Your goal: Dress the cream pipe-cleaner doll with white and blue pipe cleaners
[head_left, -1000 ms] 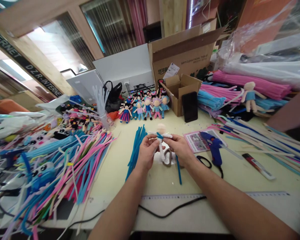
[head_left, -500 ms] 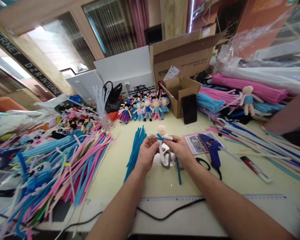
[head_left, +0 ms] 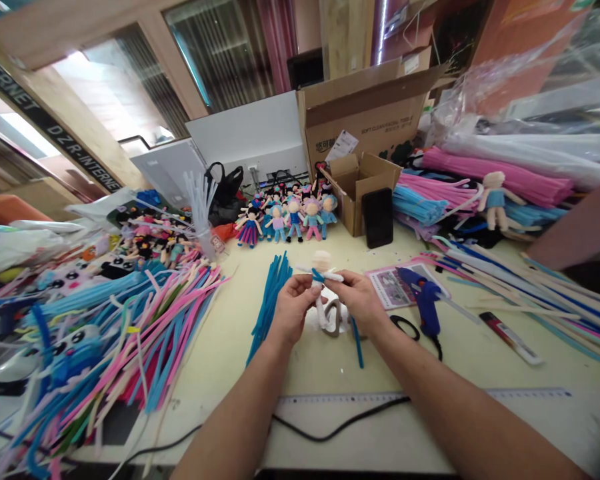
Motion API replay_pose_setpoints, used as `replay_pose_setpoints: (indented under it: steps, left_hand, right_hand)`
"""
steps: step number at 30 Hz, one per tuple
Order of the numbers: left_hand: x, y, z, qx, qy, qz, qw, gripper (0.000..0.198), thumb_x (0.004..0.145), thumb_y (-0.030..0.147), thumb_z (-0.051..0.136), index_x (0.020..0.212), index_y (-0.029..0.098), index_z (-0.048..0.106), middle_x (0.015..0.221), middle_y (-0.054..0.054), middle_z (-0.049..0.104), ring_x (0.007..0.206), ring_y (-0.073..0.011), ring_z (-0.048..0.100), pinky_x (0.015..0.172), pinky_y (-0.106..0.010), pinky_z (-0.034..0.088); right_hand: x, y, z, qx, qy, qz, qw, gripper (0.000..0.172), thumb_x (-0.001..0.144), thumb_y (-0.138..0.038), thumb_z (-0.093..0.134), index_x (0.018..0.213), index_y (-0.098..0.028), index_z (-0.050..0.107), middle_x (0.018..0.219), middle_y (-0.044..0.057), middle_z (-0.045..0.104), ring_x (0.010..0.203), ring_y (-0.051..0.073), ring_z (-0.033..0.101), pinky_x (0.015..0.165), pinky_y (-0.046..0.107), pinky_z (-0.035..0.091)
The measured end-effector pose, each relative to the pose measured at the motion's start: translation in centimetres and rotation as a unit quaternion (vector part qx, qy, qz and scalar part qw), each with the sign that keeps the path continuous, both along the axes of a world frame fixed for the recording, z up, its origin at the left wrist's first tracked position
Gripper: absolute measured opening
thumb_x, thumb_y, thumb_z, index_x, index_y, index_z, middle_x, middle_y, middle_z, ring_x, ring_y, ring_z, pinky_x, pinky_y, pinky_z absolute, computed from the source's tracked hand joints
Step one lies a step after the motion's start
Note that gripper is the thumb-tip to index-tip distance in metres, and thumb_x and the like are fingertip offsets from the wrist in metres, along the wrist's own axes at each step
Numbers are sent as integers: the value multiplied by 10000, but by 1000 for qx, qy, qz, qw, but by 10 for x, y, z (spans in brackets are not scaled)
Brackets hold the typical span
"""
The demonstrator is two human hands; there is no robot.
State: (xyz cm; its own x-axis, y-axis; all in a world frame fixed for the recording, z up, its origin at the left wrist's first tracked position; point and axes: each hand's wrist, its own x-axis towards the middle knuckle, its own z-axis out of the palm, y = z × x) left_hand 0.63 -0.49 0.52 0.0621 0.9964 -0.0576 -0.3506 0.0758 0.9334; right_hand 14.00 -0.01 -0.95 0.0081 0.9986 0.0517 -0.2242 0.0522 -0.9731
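Between my two hands is a pipe-cleaner doll (head_left: 322,261) with a round beige head, white arms and a white body. A teal pipe cleaner (head_left: 318,274) wraps across its upper chest. My left hand (head_left: 293,305) is closed around the doll's torso, thumb in front. My right hand (head_left: 359,299) pinches at the doll's arm on the right; whether the teal strand's end is also in those fingers is hidden. Below the right hand, a teal length (head_left: 357,347) slants down to the table. Behind the doll's legs lie a grey loop (head_left: 336,319) and something white.
Teal pipe cleaners (head_left: 267,307) lie left of my hands, beside a large mixed heap (head_left: 165,327). At right are a blue glue gun (head_left: 427,303), black scissors handle (head_left: 406,327) and printed card (head_left: 387,288). Finished dolls (head_left: 295,217), a phone (head_left: 378,219) and cartons stand behind. A ruler (head_left: 505,393) lies in front.
The teal strand across the doll's chest looks more gathered than before, and the doll leans slightly differently. My hands have barely shifted.
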Motion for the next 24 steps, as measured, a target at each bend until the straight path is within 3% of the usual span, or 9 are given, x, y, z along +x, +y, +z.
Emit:
replay_pose_setpoints:
  steps: [6,11,18,24]
  left_hand:
    - [-3,1,0,0,19,-8,1000,324,594,272,792,846,147,632,765,-18,672,666,-121,627,661,-263,505]
    - [-3,1,-4,37,70,21,997,321,589,264,790,829,160,605,764,-4,655,708,-124,610,706,-263,474]
    - [-6,1,-10,94,193,62,975,274,595,234,772,825,176,635,739,17,598,692,-104,542,645,-210,422]
    - [-5,2,-6,34,151,47,987,296,600,235,763,872,160,673,732,-2,650,655,-112,569,621,-231,435]
  right_hand:
    - [1,0,5,38,-34,-17,999,221,691,-383,686,751,-171,694,726,10,658,715,161,569,687,278,435]
    - [2,-1,7,35,-63,-29,997,202,682,-365,667,712,-165,672,647,-11,606,649,144,527,625,266,406]
    - [1,-3,7,78,-122,-57,988,164,705,-346,650,693,-184,662,656,3,598,647,148,516,598,263,399]
    - [0,-3,5,101,-126,-55,985,146,730,-330,632,722,-192,680,702,13,629,679,152,557,623,263,426]
